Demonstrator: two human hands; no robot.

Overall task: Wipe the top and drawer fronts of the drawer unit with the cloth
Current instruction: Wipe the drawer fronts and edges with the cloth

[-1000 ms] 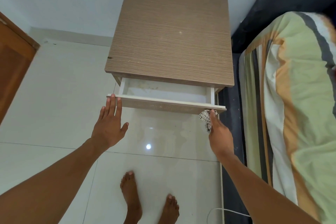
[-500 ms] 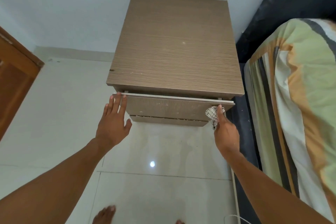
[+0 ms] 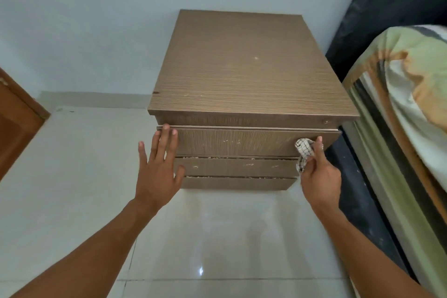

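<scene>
Head view: the brown wood-grain drawer unit [image 3: 244,68] stands on the tiled floor [image 3: 217,237], against the far wall and just beside the bed [image 3: 411,109] on the right. All 3 drawers look pushed in.

The left grip [image 3: 157,167], a bare hand, is spread flat with straight fingers. Its fingertips touch the left end of the top drawer front [image 3: 237,141] and it holds nothing. The right grip [image 3: 319,174] is curled round a bunched checked cloth [image 3: 303,150], held at the right end of that same front and seemingly touching it.

The unit's top still shows a pale speck and faint smudges. The top front and the middle drawer front [image 3: 237,167] carry small pale flecks, and light crumbs line the gaps above and below the middle front. The bottom drawer front [image 3: 237,182] shows only as a narrow strip.

Judging by this, little wiping is clearly done. The cloth seems placed to begin a pass across the top front, with the top surface and the 2 lower fronts probably still to do.
</scene>
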